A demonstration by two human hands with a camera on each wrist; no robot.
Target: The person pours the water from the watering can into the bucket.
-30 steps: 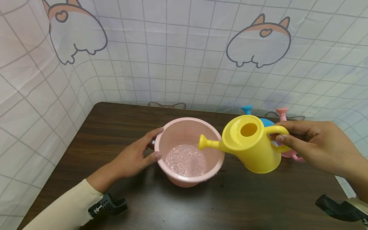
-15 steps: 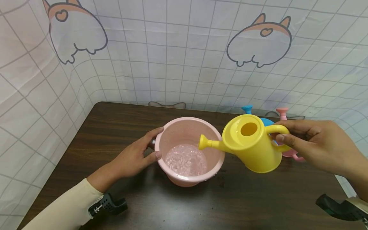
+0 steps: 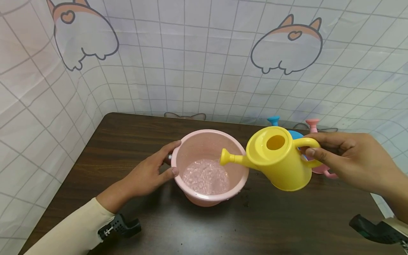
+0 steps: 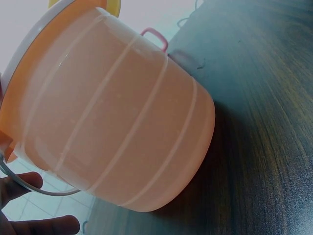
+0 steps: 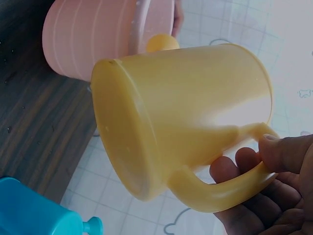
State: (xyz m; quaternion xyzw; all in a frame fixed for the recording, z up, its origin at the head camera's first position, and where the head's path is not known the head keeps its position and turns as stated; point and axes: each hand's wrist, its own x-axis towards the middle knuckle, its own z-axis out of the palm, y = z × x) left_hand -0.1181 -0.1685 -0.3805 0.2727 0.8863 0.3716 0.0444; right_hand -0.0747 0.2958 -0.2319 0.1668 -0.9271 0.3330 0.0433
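Note:
My right hand (image 3: 357,159) grips the handle of a yellow watering can (image 3: 280,163), fingers curled round it. The can is tilted, its spout over the right part of a pink bucket (image 3: 207,203). Thin streams come from the spout's head into rippling water (image 3: 205,177) inside the bucket. My left hand (image 3: 149,170) holds the bucket's left rim, thumb over the edge. The left wrist view shows the bucket's ribbed side and wire handle (image 4: 54,193) beside two fingers (image 4: 49,225). The right wrist view shows the can's base (image 5: 122,132).
A blue watering can (image 3: 273,121) and a pink watering can (image 3: 313,123) stand at the table's back right, partly hidden by the yellow one. Water drops lie on the dark wooden table (image 3: 242,230). A grid-patterned curtain (image 3: 191,53) hangs behind it.
The hands, bucket and yellow watering can stay almost in place. Ripples on the water in the bucket keep shifting.

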